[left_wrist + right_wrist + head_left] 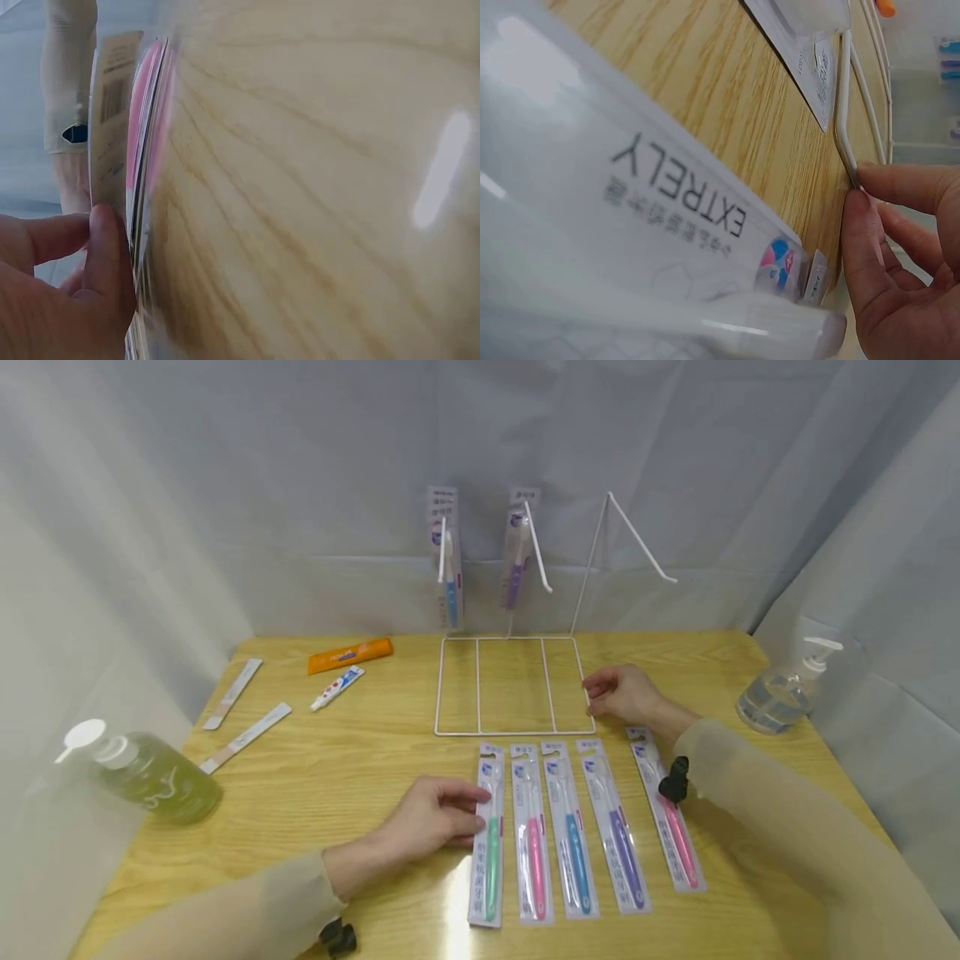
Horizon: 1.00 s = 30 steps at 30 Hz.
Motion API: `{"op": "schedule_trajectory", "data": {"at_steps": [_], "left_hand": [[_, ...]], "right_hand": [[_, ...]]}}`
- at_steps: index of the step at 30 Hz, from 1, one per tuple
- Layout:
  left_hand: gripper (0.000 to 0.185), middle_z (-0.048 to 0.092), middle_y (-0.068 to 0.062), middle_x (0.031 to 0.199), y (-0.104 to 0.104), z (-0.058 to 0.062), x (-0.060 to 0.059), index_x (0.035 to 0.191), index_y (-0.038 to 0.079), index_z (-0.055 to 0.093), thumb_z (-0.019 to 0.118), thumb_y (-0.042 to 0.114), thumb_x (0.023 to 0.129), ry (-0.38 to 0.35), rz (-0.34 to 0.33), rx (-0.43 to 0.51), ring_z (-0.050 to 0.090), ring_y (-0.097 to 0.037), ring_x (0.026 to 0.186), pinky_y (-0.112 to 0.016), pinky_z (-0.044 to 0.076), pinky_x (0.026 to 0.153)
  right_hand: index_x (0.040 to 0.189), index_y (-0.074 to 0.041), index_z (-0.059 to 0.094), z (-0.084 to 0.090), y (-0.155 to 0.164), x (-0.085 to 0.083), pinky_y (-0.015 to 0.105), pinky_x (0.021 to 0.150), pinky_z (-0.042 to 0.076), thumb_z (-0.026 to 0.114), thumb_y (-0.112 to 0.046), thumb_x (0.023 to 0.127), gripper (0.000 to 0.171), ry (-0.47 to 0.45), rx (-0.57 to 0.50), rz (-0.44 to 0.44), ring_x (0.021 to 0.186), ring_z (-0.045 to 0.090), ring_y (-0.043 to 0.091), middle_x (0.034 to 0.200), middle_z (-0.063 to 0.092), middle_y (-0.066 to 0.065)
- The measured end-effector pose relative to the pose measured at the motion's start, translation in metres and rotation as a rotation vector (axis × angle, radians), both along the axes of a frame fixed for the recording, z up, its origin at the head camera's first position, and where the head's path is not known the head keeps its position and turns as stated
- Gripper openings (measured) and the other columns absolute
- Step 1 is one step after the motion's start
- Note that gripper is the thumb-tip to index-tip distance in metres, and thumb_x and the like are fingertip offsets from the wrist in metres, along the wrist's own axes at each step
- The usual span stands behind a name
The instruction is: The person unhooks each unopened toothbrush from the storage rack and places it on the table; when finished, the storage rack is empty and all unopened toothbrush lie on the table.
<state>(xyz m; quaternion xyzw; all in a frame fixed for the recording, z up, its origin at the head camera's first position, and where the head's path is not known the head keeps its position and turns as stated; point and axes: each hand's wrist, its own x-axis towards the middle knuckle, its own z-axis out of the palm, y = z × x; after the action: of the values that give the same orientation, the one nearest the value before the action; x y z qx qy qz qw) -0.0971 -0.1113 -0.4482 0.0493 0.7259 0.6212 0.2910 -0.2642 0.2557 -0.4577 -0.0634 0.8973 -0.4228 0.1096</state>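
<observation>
Five packed toothbrushes lie in a row on the wooden table (360,777), in front of the white wire rack (512,685). Your left hand (435,817) is at the leftmost one, the green toothbrush pack (489,843); the fingertips touch its left edge, and in the left wrist view the thumb (105,255) presses against the side of the pack, which looks lifted on its edge there. Beside it lie the pink toothbrush pack (532,835), the blue toothbrush pack (572,831), the purple toothbrush pack (615,827) and another pink one (667,810) under your right forearm. Your right hand (626,693) rests at the front right corner of the rack base, fingers curled, fingertips (866,210) pinching the wire. Two more packs hang on the rack hooks (450,560). Further left you see an orange tube (349,655), and a pump bottle (146,768) with green liquid.
</observation>
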Motion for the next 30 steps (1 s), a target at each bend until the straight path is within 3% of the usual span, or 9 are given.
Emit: {"op": "schedule_trajectory", "data": {"at_steps": [11, 19, 22, 26, 28, 30], "left_hand": [[0.053, 0.074, -0.025, 0.124, 0.002, -0.001, -0.004, 0.143, -0.009, 0.067, 0.077, -0.005, 0.091, 0.027, -0.020, -0.023, 0.078, -0.016, 0.089, -0.033, 0.072, 0.085], [0.053, 0.076, -0.020, 0.117, -0.001, 0.002, -0.007, 0.140, -0.007, 0.071, 0.078, -0.004, 0.088, 0.064, -0.098, -0.097, 0.076, -0.017, 0.086, -0.034, 0.072, 0.081], [0.056, 0.079, -0.013, 0.111, -0.004, 0.009, -0.012, 0.144, -0.003, 0.070, 0.083, 0.002, 0.089, 0.155, -0.179, -0.222, 0.075, -0.015, 0.080, -0.031, 0.070, 0.073], [0.055, 0.082, -0.008, 0.106, -0.010, 0.023, -0.027, 0.145, -0.001, 0.070, 0.085, 0.008, 0.093, 0.369, -0.299, -0.382, 0.075, -0.011, 0.076, -0.024, 0.065, 0.067], [0.049, 0.083, -0.012, 0.109, -0.011, 0.031, -0.038, 0.142, -0.002, 0.072, 0.083, 0.008, 0.095, 0.470, -0.310, -0.386, 0.076, -0.011, 0.080, -0.022, 0.065, 0.069], [0.041, 0.083, -0.017, 0.117, -0.008, 0.038, -0.050, 0.138, -0.002, 0.074, 0.080, 0.008, 0.098, 0.521, -0.264, -0.345, 0.079, -0.015, 0.090, -0.023, 0.067, 0.074]], "right_hand": [[0.132, 0.008, 0.074, 0.000, -0.001, 0.001, 0.014, 0.075, 0.054, 0.089, 0.000, 0.087, 0.049, -0.021, -0.004, -0.015, 0.083, 0.068, 0.002, 0.112, 0.078, 0.021], [0.134, 0.009, 0.074, 0.003, -0.001, 0.003, 0.013, 0.075, 0.053, 0.089, -0.001, 0.088, 0.050, -0.025, -0.007, -0.011, 0.084, 0.066, 0.002, 0.114, 0.078, 0.022], [0.134, 0.008, 0.074, 0.003, -0.002, 0.003, 0.013, 0.076, 0.054, 0.089, -0.001, 0.088, 0.050, -0.025, -0.004, -0.010, 0.084, 0.067, 0.001, 0.115, 0.078, 0.022], [0.134, 0.008, 0.074, 0.002, -0.002, 0.002, 0.013, 0.076, 0.053, 0.089, -0.001, 0.087, 0.050, -0.025, -0.004, -0.017, 0.084, 0.067, 0.001, 0.114, 0.079, 0.022], [0.134, 0.008, 0.074, 0.001, -0.001, 0.001, 0.013, 0.076, 0.053, 0.089, -0.001, 0.087, 0.050, -0.025, -0.002, -0.019, 0.084, 0.066, 0.002, 0.113, 0.079, 0.022], [0.134, 0.008, 0.074, 0.000, 0.000, 0.000, 0.013, 0.076, 0.053, 0.089, -0.001, 0.087, 0.050, -0.025, 0.001, -0.021, 0.085, 0.066, 0.003, 0.113, 0.079, 0.022]]}}
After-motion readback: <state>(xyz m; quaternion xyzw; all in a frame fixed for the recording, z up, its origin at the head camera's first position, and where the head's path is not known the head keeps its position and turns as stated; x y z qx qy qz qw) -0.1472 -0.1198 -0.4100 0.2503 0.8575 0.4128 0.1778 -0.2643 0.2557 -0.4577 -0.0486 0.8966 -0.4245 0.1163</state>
